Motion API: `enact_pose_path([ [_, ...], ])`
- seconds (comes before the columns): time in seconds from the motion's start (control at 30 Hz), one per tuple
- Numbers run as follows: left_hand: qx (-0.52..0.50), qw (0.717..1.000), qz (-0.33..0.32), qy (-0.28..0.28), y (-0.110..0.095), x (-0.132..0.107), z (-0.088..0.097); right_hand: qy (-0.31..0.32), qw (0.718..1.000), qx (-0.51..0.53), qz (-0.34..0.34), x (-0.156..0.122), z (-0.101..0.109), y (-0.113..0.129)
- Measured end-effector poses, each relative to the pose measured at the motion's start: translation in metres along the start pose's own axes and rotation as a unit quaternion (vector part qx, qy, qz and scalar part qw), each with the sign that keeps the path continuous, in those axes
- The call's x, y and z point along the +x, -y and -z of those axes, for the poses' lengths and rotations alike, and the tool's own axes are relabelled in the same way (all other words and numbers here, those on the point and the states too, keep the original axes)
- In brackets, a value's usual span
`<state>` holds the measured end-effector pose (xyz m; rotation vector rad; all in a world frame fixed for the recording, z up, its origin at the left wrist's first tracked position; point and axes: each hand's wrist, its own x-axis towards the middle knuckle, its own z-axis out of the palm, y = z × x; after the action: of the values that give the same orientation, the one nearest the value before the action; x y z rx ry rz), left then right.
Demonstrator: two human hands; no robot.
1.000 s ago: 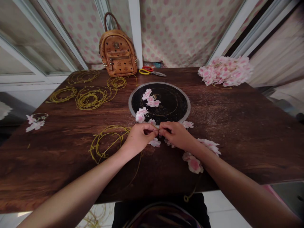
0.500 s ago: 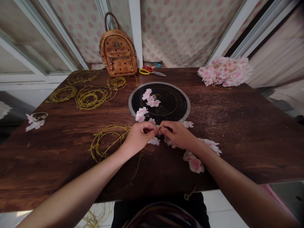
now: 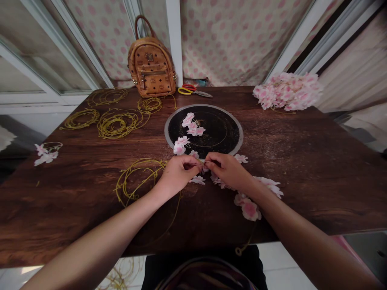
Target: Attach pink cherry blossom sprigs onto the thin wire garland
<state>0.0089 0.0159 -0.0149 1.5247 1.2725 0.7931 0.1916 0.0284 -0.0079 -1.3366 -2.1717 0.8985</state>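
My left hand and my right hand meet fingertip to fingertip at the near rim of a black round plate. Both are closed in a pinch on a thin stem of the artificial flower garland; the exact join between the fingers is too small to make out. Pink-white blossoms of the garland trail under and beside my right forearm, and its stem ends in a small loop past the table edge. A coil of yellow-green vine stem lies by my left wrist. Loose blossoms rest on the plate.
More vine coils lie at the back left of the wooden table. A brown backpack and scissors stand along the back. A flower heap is at the back right, a small blossom sprig at far left.
My hands stay pinched together at the same spot, with only a slight shift of the right fingertips. The whole view has moved a little; nothing else visibly differs.
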Motion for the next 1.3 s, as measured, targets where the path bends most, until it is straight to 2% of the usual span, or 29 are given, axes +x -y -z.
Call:
enact_pose_path([
  [0.7,0.025,0.998,-0.049,0.017,0.0024,0.0003,0.0003,-0.014,0.997,-0.029,0.068,-0.0018,-0.0034,0.0027],
  [1.07,-0.041,0.999,0.002,0.0,0.0032,0.0008,-0.001,-0.002,1.0,-0.001,-0.001,-0.0006,0.0003,0.0028],
  [1.3,-0.036,0.999,0.031,0.002,0.0001,-0.0005,-0.0008,-0.012,1.0,-0.013,0.017,-0.0005,-0.0028,0.002],
])
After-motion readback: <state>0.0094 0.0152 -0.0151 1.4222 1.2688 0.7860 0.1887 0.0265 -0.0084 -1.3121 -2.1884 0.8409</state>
